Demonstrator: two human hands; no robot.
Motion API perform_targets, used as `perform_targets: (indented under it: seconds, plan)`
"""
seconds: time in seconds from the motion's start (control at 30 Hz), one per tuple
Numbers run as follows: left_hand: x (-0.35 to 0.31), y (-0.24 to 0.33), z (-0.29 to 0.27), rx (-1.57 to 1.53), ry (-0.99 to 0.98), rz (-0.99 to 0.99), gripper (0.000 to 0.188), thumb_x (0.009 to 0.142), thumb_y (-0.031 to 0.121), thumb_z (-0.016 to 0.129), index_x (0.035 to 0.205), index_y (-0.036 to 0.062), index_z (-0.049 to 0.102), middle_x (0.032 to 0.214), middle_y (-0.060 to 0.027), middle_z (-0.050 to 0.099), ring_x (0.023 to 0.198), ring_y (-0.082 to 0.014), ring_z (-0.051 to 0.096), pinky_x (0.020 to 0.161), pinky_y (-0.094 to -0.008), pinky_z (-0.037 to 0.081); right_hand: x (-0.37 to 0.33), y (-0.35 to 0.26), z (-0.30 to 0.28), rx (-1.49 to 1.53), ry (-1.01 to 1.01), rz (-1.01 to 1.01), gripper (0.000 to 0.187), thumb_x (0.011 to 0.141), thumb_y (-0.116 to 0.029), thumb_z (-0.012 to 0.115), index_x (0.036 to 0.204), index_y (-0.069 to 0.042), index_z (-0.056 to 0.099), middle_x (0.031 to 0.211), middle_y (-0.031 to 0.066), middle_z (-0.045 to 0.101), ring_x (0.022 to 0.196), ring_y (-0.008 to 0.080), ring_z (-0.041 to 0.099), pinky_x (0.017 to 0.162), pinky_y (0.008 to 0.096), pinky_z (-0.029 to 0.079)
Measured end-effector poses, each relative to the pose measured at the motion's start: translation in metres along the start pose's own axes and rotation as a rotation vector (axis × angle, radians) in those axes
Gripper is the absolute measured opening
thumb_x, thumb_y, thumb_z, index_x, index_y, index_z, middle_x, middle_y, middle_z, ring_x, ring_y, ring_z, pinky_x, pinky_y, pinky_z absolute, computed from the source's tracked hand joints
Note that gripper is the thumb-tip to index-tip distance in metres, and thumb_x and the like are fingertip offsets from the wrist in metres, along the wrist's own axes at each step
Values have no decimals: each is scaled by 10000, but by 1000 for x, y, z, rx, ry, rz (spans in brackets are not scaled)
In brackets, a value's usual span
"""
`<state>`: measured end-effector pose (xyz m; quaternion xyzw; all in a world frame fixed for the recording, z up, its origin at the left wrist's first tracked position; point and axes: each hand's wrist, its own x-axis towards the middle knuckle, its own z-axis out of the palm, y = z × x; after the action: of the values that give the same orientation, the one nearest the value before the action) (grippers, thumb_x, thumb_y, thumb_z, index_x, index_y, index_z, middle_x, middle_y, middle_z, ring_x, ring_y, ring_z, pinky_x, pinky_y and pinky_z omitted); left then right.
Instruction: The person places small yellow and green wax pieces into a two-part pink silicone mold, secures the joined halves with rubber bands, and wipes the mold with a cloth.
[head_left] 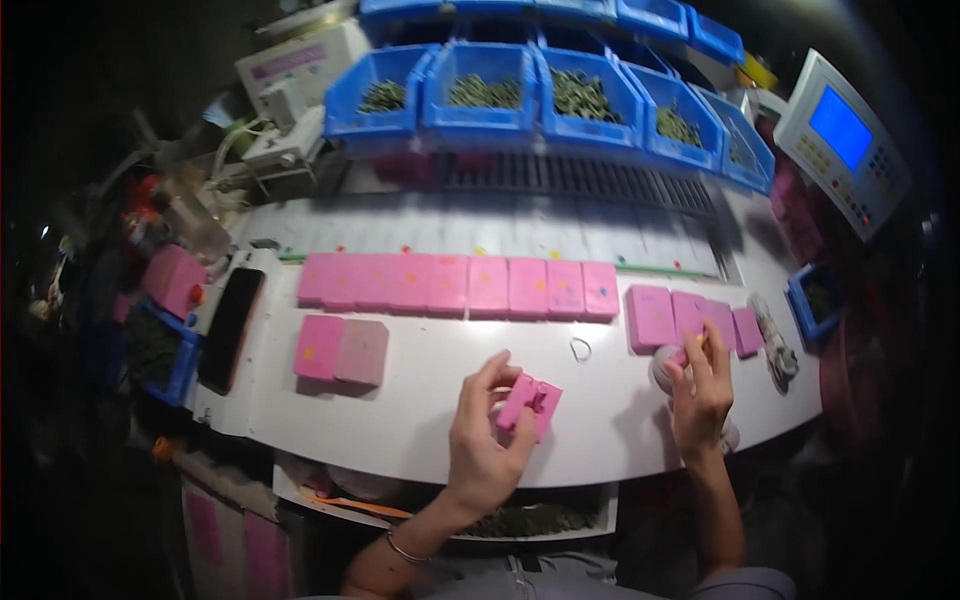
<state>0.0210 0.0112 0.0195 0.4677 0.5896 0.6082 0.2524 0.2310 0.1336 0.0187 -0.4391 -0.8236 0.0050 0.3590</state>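
My left hand (pixel 487 432) holds a small pink block mould (pixel 530 404) above the white table. A dark hollow shows in its upper face, and the thumb presses on its near side. To the right, my right hand (pixel 703 395) has its fingertips pinched together around something small that I cannot make out, with a bit of yellow showing. Beside those fingers is a whitish rounded thing (pixel 663 368), partly hidden by the hand. Right behind the hand stand several pink blocks (pixel 651 318). A small thin ring-shaped loop (pixel 580 349) lies on the table between the hands.
A row of pink blocks (pixel 410 283) crosses the table, with two more blocks (pixel 340 350) nearer left. A phone (pixel 232 330) lies at left. Blue bins (pixel 478 120) of greenish pieces line the back. A control panel (pixel 843 140) stands right; an open drawer (pixel 560 530) sits below.
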Motion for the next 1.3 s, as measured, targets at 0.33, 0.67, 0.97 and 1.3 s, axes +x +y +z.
perform_targets:
  seconds: [0.33,0.67,0.97,1.3]
  plan:
    - [12,-10,9,-157,-113,-74,429,939,126,450,1316,-47,340,1003,-112,586,858,-120,552,748,-260,474,-9,-28,1,-67,-156,-185,530,697,-97,722,1166,69,537,1145,247,524,1019,402,494,858,438,442]
    - [9,-23,22,-224,-129,23,499,923,146,473,1345,-36,278,1189,-159,449,1064,-216,467,911,-334,393,26,-73,13,788,-602,146,306,802,-124,652,1073,8,595,944,158,614,886,260,585,789,330,470]
    - [-4,-18,14,53,-291,151,628,723,69,679,1292,45,414,1343,-173,395,1254,-360,349,1047,-427,291,57,-62,28,913,-742,539,196,869,-122,577,991,32,581,774,87,627,684,105,586,548,228,457]
    - [14,-13,-3,102,-473,24,849,677,157,716,1386,45,263,1357,-133,403,1144,-308,426,976,-384,340,6,6,-50,54,-587,143,547,785,25,561,1313,2,418,1283,209,441,1127,373,478,967,399,393]
